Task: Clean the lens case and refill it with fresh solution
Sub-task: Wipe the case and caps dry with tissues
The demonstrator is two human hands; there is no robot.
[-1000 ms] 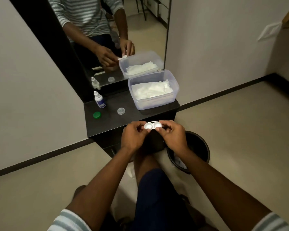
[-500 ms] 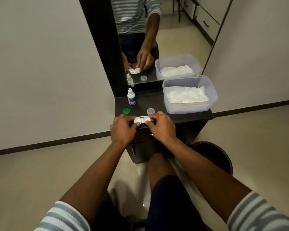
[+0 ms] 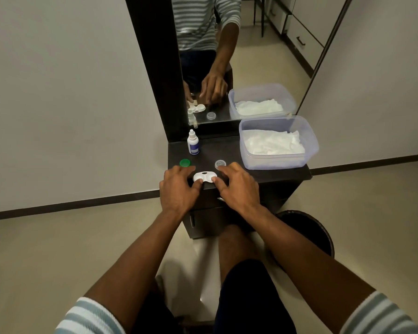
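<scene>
The white two-well lens case [image 3: 205, 177] lies open on the front edge of the dark shelf [image 3: 229, 150]. My left hand [image 3: 177, 191] touches its left well with a fingertip, and my right hand [image 3: 237, 188] pinches its right well. Behind the case, a green cap [image 3: 185, 162] lies at the left and a clear cap [image 3: 220, 163] at the right. The small white solution bottle [image 3: 193, 143] with a blue label stands upright at the back left.
A clear plastic tub [image 3: 309, 150] with white tissues fills the shelf's right side. A tall mirror [image 3: 239, 56] rises behind the shelf. A dark round bin [image 3: 319, 235] stands on the floor at the right, beside my knee.
Both hands have lowered the lens case from in front of the shelf onto its front edge. The camera view has swung left and centred on the shelf.
</scene>
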